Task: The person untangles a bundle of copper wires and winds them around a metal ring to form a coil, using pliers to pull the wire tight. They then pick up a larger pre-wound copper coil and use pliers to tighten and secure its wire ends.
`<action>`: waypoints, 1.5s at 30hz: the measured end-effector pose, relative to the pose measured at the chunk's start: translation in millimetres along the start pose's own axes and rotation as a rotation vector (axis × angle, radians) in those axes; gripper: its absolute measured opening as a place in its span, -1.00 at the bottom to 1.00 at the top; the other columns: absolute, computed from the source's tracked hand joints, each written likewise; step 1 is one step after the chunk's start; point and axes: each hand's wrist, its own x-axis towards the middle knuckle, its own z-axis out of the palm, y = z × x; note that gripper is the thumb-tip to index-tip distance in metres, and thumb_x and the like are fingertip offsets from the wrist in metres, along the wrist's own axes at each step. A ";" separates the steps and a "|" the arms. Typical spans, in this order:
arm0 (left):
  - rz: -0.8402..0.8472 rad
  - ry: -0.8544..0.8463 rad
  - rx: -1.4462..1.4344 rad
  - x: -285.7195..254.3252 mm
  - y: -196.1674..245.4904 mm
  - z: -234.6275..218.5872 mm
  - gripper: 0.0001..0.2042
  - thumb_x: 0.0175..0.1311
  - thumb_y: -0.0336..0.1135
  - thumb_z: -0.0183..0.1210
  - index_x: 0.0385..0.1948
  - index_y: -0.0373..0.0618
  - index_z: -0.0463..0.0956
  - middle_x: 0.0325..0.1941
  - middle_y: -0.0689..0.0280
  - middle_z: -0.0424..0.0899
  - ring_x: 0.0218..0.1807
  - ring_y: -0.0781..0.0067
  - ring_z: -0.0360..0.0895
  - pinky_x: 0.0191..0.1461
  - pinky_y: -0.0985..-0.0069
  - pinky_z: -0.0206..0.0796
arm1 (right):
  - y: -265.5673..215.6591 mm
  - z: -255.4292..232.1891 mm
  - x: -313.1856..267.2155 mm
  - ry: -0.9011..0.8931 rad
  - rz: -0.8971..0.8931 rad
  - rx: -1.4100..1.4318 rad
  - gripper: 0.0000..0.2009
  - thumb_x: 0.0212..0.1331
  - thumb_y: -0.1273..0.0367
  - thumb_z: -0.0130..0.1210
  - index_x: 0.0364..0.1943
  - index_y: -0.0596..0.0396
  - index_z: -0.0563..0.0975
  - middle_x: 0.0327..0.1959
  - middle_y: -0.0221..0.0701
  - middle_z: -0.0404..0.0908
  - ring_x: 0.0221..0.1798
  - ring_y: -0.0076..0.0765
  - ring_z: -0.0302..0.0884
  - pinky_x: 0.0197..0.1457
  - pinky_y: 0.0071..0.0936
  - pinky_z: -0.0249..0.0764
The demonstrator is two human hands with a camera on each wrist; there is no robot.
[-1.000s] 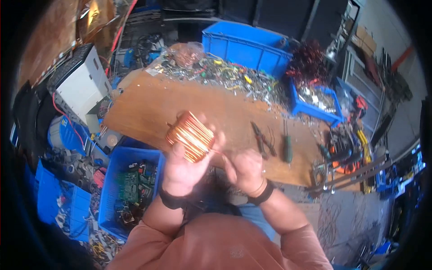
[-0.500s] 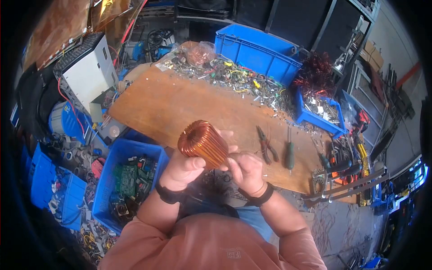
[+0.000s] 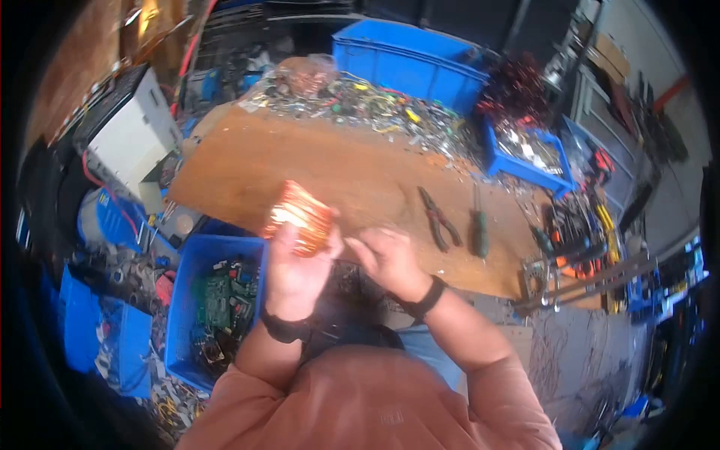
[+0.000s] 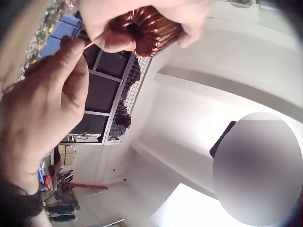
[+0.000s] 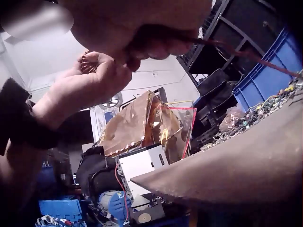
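Above the near edge of the wooden table, my left hand grips a copper wire coil, a thick ring-shaped winding. The left wrist view shows the thumb pressed against the coil near its central hole. A short way to its right, my right hand has its fingers curled with the thumb against them. Between the hands in the left wrist view, a bit of copper wire shows at the right hand's fingertips. A length of wire also trails from that hand in the right wrist view.
Pliers and a green-handled screwdriver lie on the wooden table. Metal scraps are heaped at its back, before a large blue crate. A blue bin of circuit boards stands at left; tools crowd the right end.
The coil has tilted, its holed end no longer facing the head camera as half a second ago. My right hand has moved off the coil, leaving a small gap.
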 end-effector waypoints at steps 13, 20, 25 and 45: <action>0.421 0.076 0.395 4.0 37.8 -13.7 -0.38 0.11 -0.11 0.26 0.18 -0.13 0.24 -0.02 0.05 0.49 -0.25 0.35 0.50 -0.39 0.54 0.35 | 78.3 -70.3 -17.4 -0.341 0.340 -0.768 -0.60 0.03 0.19 0.21 -0.13 0.17 0.49 -0.15 -0.19 0.49 -0.06 -0.04 0.45 -0.06 -0.17 0.46; 0.559 0.147 0.982 4.1 17.9 4.8 -0.51 -0.17 -0.49 0.33 -0.08 -0.25 0.42 -0.19 0.28 0.56 -0.20 0.50 0.53 -0.08 0.49 0.42 | 91.8 -76.9 -29.9 -0.557 0.530 -0.865 -0.60 0.10 0.17 0.15 -0.07 0.16 0.44 -0.15 -0.14 0.51 -0.07 0.00 0.53 -0.13 -0.20 0.55; 0.471 0.142 1.097 1.0 9.8 15.4 -0.54 -0.15 -0.53 0.37 -0.11 -0.29 0.44 -0.21 0.29 0.57 -0.18 0.50 0.54 -0.02 0.50 0.40 | 104.5 -69.9 -38.0 -0.559 0.505 -0.929 -0.61 0.12 0.19 0.11 -0.11 0.22 0.42 -0.18 -0.09 0.51 -0.12 -0.01 0.56 -0.18 -0.20 0.57; 0.534 -0.177 1.635 -3.8 -18.4 -11.0 -0.32 -0.34 -0.45 0.47 -0.02 -0.22 0.37 -0.17 0.21 0.58 -0.14 0.40 0.55 0.00 0.48 0.41 | -8.5 -118.6 -72.3 -0.368 1.230 1.299 -0.58 0.10 0.42 0.02 0.09 0.14 0.32 -0.24 -0.37 0.48 -0.28 -0.38 0.52 -0.37 -0.50 0.48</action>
